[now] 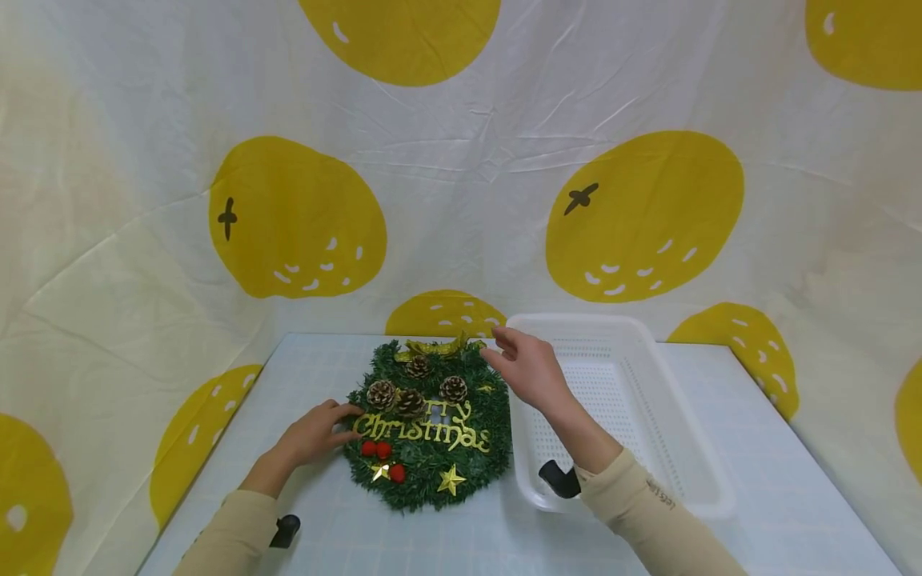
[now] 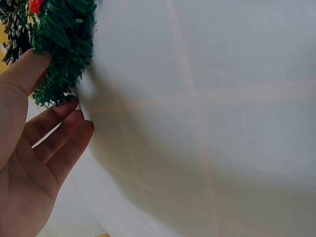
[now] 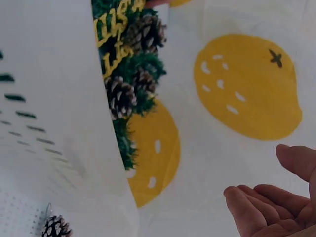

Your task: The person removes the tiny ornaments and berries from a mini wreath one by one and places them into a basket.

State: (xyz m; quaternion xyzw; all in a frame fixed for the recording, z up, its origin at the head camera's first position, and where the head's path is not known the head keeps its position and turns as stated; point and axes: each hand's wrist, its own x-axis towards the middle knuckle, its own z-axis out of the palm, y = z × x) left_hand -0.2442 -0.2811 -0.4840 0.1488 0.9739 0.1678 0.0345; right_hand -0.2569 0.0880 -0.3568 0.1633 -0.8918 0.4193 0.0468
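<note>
A green Christmas wreath point(image 1: 425, 460) lies on the table, with gold "Christmas" lettering, pine cones point(image 1: 410, 402), red berries point(image 1: 384, 450) and gold stars point(image 1: 451, 480). At its left edge is my left hand point(image 1: 313, 432). In the left wrist view, the thumb lies on the greenery point(image 2: 61, 44) and the fingers reach under the rim, pinching it. My right hand point(image 1: 531, 368) hovers between the wreath's upper right and the basket, its fingers loosely bent and apart from the thumb. Nothing shows between them in the right wrist view.
The white perforated basket point(image 1: 687, 432) stands right of the wreath, partly under my right forearm. One pine cone point(image 3: 57, 228) sits inside it. A gold ribbon point(image 1: 435, 348) tops the wreath. Behind the table point(image 1: 360, 536) hangs a white cloth point(image 1: 461, 224) with yellow fruit prints.
</note>
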